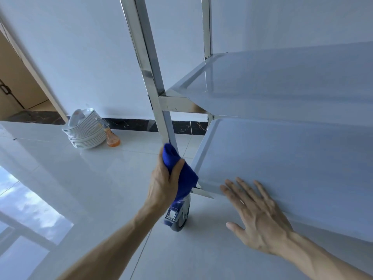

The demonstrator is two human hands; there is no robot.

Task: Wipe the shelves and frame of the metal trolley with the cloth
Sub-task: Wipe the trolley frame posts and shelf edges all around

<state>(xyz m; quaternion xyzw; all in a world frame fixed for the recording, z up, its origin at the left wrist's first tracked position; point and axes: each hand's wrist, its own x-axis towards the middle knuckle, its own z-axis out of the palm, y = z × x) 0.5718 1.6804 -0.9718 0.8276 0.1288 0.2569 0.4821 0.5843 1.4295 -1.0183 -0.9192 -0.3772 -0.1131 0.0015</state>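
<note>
While plates sit stacked, left hand grips cloth.

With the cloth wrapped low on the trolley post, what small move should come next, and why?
Probably slide the left hand and blue cloth up the post: the cloth sits near the wheel, the post above is uncovered, and the right hand steadies the bottom shelf.
</note>
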